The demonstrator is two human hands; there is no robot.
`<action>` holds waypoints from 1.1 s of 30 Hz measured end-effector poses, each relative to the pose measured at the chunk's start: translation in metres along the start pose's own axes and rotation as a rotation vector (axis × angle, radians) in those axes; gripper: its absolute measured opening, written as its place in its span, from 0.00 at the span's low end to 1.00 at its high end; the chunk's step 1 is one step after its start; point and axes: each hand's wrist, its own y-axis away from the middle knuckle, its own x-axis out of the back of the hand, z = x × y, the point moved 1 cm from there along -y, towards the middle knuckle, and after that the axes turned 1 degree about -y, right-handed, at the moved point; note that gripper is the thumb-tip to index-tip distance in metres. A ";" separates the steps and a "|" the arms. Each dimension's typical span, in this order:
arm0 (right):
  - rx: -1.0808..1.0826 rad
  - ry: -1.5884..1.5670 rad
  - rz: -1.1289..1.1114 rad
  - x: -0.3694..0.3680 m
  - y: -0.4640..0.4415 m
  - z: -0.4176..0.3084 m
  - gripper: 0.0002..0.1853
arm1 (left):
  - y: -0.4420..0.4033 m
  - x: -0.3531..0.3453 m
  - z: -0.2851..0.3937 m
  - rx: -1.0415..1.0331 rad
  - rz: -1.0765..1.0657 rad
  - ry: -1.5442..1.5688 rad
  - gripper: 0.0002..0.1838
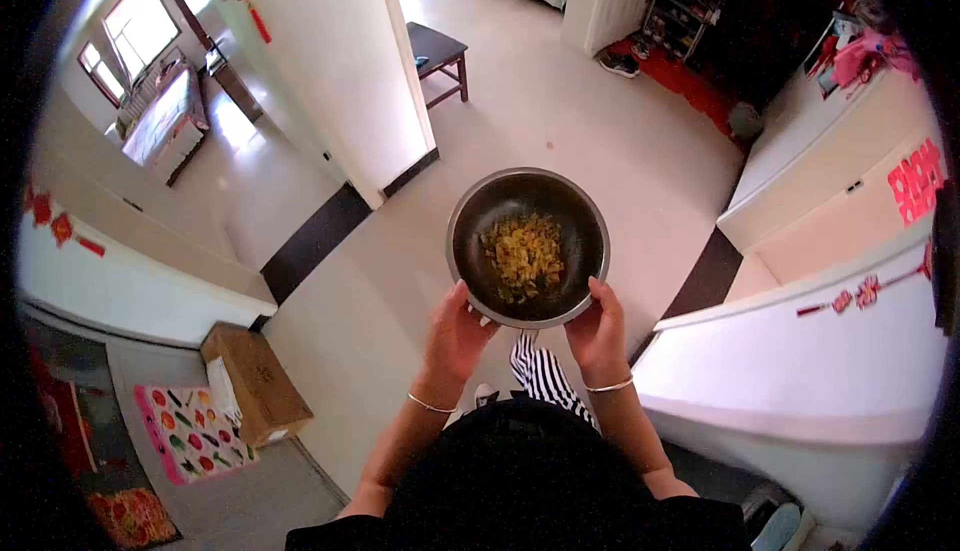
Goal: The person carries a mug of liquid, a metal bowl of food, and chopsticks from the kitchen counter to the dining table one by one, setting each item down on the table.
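A round metal bowl (482,203) is held up in front of the body, over the floor. Chopped yellow and green food (527,256) lies in its bottom. My left hand (458,336) grips the lower left of the rim, thumb on top and the other fingers underneath, mostly hidden. On the lower right of the rim, my right hand (598,331) holds on the same way. Each wrist wears a thin bangle.
Pale floor (400,251) stretches ahead between open doorways. A cardboard box (255,386) and a patterned mat (195,431) lie at lower left. Farther off are a dark stool (437,49), a shoe rack (680,11) and shoes (619,64). White doors stand at right.
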 end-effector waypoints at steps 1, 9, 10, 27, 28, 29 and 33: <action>-0.012 -0.008 0.029 -0.009 -0.029 -0.002 0.15 | -0.024 -0.009 0.009 -0.014 0.041 -0.014 0.17; -0.074 0.005 -0.033 -0.063 -0.241 -0.053 0.14 | -0.222 -0.045 0.059 -0.095 0.037 -0.046 0.17; -0.083 0.008 -0.039 -0.074 -0.268 -0.061 0.14 | -0.248 -0.048 0.065 -0.113 0.027 -0.011 0.18; -0.082 0.068 -0.037 -0.211 -0.674 -0.132 0.17 | -0.656 -0.116 0.197 -0.114 0.042 0.033 0.19; -0.082 0.072 -0.019 -0.221 -0.698 -0.145 0.17 | -0.684 -0.130 0.208 -0.113 0.044 0.007 0.18; -0.083 0.068 -0.016 -0.232 -0.725 -0.161 0.17 | -0.714 -0.145 0.218 -0.111 0.047 0.004 0.18; 0.015 0.033 -0.036 -0.273 -0.787 -0.186 0.17 | -0.799 -0.173 0.257 -0.021 -0.041 -0.080 0.23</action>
